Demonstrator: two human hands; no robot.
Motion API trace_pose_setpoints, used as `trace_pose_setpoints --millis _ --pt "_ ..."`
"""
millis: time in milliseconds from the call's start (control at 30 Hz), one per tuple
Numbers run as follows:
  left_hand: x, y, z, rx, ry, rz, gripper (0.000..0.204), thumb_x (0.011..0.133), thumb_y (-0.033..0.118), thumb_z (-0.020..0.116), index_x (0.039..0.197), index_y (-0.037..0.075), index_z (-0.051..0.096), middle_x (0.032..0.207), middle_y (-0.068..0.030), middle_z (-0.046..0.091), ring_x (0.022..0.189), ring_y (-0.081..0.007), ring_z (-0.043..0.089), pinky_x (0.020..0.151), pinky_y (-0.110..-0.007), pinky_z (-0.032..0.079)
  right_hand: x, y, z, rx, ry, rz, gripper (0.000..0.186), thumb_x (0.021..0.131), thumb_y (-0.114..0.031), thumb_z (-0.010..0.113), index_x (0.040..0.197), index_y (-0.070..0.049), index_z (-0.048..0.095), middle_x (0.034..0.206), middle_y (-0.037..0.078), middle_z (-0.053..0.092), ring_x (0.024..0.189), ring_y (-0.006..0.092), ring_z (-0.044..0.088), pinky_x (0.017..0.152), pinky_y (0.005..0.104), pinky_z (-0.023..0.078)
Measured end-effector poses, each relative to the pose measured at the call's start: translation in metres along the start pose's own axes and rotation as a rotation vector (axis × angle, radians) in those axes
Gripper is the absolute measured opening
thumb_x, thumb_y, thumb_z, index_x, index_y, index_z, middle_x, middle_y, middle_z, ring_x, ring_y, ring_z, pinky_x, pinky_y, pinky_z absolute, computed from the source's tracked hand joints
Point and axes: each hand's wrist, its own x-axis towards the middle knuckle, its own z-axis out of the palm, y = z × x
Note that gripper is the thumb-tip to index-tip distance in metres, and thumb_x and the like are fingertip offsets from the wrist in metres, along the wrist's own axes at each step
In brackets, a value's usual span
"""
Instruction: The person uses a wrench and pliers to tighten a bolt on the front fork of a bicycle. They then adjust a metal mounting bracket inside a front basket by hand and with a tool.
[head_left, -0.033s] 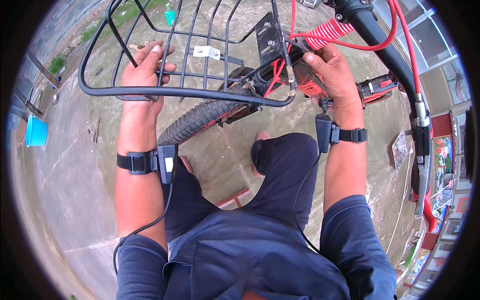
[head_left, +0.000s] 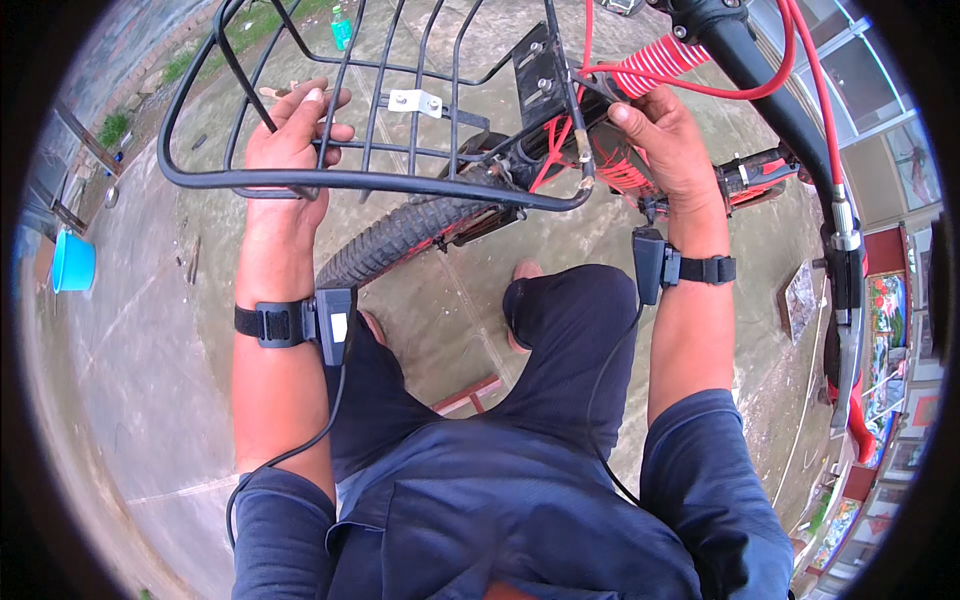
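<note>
A black wire bicycle basket (head_left: pixel 400 181) is held out over the front wheel (head_left: pixel 400 238). My left hand (head_left: pixel 292 140) grips the basket at its left end, thumb and fingers closed about the wires. On the right, my right hand (head_left: pixel 668 145) is closed, thumb up, beside the red striped spring boot (head_left: pixel 660 66) of the fork. A thin black strip (head_left: pixel 595 88) runs from near the basket toward its fingertips; what they hold is hidden. A black bracket plate (head_left: pixel 540 75) and a small silver clamp (head_left: pixel 415 102) sit on the basket.
The black handlebar (head_left: pixel 775 110) with a red cable (head_left: pixel 822 110) and brake lever (head_left: pixel 848 350) rises at right. Red laces (head_left: pixel 625 175) show below my right hand. A blue bucket (head_left: pixel 73 262) stands far left, a green bottle (head_left: pixel 341 30) at the back. A red wooden piece (head_left: pixel 467 396) lies near my feet.
</note>
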Motion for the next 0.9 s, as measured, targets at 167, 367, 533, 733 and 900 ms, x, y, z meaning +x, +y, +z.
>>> trace_pose_setpoints --millis 167,367,533,733,900 --pt "-0.002 0.004 -0.002 -0.002 -0.001 -0.002 0.037 0.095 0.021 0.059 0.124 -0.002 0.057 0.102 -0.0101 0.069 0.067 -0.0082 0.059 0.052 -0.020 0.040 0.000 -0.005 0.000 -0.021 -0.010 0.020 0.040 0.085 -0.016 0.075 0.119 -0.001 0.060 0.108 0.005 0.065 0.099 0.0140 0.059 0.091 0.0300 0.046" --pt "-0.015 -0.010 -0.043 -0.198 -0.239 0.088 0.052 0.092 0.039 0.063 0.125 0.000 0.055 0.120 -0.0138 0.062 0.108 -0.0267 0.063 0.089 -0.033 0.051 -0.001 -0.005 -0.001 0.057 -0.020 0.011 0.040 0.086 -0.012 0.072 0.121 -0.001 0.058 0.112 0.007 0.064 0.103 0.0160 0.060 0.093 0.0320 0.047" --pt "-0.051 -0.047 -0.090 0.351 -0.226 -0.012 0.055 0.083 0.032 0.075 0.124 0.000 0.056 0.120 -0.0143 0.062 0.112 -0.0281 0.062 0.094 -0.040 0.047 -0.005 -0.016 0.008 -0.069 -0.037 0.044 0.047 0.086 -0.017 0.073 0.124 0.002 0.053 0.114 0.012 0.063 0.100 0.0181 0.062 0.087 0.0325 0.051" --pt "-0.093 -0.074 -0.071 1.206 -0.306 0.193 0.061 0.065 0.023 0.085 0.116 0.000 0.060 0.109 -0.0193 0.063 0.102 -0.0353 0.062 0.089 -0.041 0.049 -0.002 -0.011 0.017 -0.203 -0.034 -0.033 0.047 0.086 -0.032 0.073 0.118 -0.001 0.058 0.093 -0.001 0.064 0.080 0.0081 0.054 0.069 0.0245 0.043" --pt "-0.082 -0.071 -0.071 1.182 -0.318 0.158 0.057 0.064 0.022 0.085 0.112 0.000 0.062 0.105 -0.0189 0.064 0.099 -0.0356 0.063 0.087 -0.041 0.050 -0.008 -0.024 0.033 -0.057 0.048 0.079 0.042 0.087 -0.028 0.072 0.117 -0.001 0.060 0.102 0.004 0.066 0.087 0.0120 0.062 0.075 0.0265 0.048"
